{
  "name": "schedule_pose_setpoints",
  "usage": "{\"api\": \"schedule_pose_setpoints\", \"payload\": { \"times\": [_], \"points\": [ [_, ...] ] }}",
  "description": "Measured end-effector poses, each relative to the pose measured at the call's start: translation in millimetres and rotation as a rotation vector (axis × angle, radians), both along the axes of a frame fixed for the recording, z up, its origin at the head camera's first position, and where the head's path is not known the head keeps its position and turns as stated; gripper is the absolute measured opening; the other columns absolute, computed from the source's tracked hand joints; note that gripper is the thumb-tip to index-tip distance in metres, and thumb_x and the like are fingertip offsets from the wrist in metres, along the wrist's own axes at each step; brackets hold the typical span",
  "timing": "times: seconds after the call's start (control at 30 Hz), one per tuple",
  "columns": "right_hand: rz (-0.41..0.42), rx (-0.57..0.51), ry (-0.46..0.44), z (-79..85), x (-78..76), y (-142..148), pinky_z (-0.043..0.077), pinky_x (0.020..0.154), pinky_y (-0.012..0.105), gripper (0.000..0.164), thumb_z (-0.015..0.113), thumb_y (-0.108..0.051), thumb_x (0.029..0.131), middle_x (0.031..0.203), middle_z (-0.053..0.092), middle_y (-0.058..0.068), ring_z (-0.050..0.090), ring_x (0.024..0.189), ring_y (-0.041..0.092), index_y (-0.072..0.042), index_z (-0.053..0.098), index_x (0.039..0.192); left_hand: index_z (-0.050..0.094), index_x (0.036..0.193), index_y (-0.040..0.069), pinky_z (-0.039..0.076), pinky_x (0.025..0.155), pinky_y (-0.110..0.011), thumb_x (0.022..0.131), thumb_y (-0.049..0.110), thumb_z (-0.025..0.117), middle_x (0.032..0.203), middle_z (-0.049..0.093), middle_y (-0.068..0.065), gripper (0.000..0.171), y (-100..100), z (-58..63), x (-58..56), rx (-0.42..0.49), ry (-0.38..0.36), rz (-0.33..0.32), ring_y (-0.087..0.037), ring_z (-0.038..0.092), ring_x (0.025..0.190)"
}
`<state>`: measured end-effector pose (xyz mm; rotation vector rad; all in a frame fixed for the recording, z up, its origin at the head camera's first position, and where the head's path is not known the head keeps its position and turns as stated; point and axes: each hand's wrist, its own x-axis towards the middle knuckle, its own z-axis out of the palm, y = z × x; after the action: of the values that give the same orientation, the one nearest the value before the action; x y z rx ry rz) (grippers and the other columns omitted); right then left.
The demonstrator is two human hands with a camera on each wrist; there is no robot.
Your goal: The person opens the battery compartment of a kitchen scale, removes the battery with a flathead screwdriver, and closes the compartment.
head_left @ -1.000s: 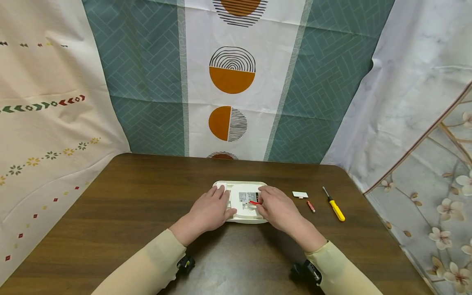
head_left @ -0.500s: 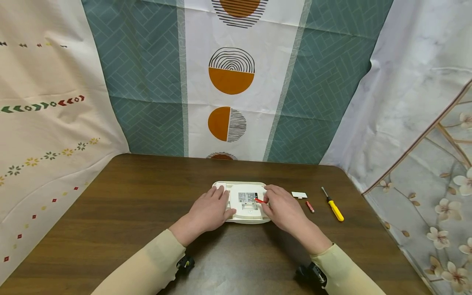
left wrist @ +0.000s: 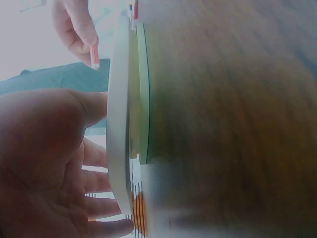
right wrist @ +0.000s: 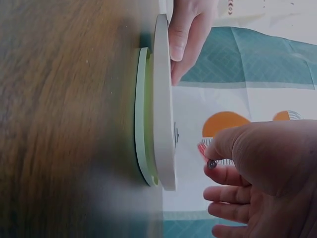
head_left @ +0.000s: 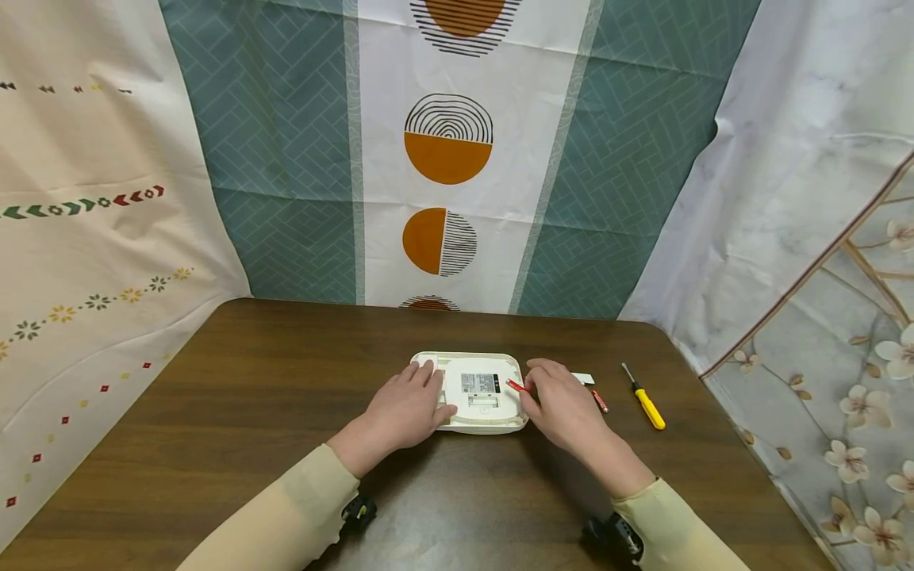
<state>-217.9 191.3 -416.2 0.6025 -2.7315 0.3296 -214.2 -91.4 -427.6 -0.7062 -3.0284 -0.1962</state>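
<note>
One left hand (head_left: 404, 403) rested, fingers extended, on the central white device (head_left: 500, 406), seemingly best kept steady, while the right hand (head_left: 562, 403) pinched a red battery (head_left: 516, 386) above the device's right edge.

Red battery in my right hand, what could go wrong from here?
The right grip holds the red battery just between thumb and index finger, so it might slip and roll across the table. A second battery lies loose beside the white cover, partly behind that grip in the head view, so a sideways move could knock either one away.
</note>
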Motion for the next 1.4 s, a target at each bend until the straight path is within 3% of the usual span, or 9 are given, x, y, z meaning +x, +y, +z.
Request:
{"api": "schedule_pose_setpoints", "payload": {
  "times": [0.4,0.67,0.9,1.4],
  "points": [
    [-0.074,-0.003,-0.020,1.5,-1.0,11.1,0.057,0.104,0.057,0.015,0.077,-0.019,0.101,0.145,0.067,0.020,0.062,0.135,0.041,-0.009,0.068,0.093,0.050,0.161,-0.005,0.041,0.124,-0.055,0.114,0.048,0.060,0.170,0.041,-0.027,0.071,0.0,2.3,1.2,0.003,-0.008,0.001,-0.046,0.039,0.158],
    [-0.108,-0.002,-0.035,2.2,-2.8,21.9,0.055,0.108,0.057,0.014,0.076,-0.017,0.100,0.145,0.067,0.022,0.062,0.134,0.042,-0.008,0.069,0.093,0.050,0.162,-0.005,0.041,0.124,-0.055,0.114,0.048,0.059,0.170,0.041,-0.026,0.072,0.0,-0.7,-0.3,0.002,-0.004,0.000,-0.045,0.039,0.158],
    [-0.113,-0.016,-0.014,1.6,-2.2,31.0,0.057,0.103,0.057,0.012,0.074,-0.014,0.098,0.142,0.068,0.021,0.063,0.132,0.042,-0.008,0.068,0.090,0.050,0.162,-0.005,0.041,0.125,-0.054,0.114,0.048,0.059,0.170,0.041,-0.027,0.072,-0.8,-1.2,0.0,-0.001,-0.004,-0.010,-0.045,0.040,0.158],
    [-0.128,-0.020,0.000,2.2,-4.2,47.1,0.052,0.109,0.059,0.011,0.070,-0.012,0.096,0.139,0.068,0.025,0.062,0.131,0.047,-0.007,0.067,0.088,0.049,0.162,-0.005,0.041,0.124,-0.055,0.114,0.048,0.059,0.171,0.041,-0.026,0.072,-0.1,-1.5,-0.1,0.002,-0.010,-0.001,-0.045,0.039,0.159]
  ]
}}
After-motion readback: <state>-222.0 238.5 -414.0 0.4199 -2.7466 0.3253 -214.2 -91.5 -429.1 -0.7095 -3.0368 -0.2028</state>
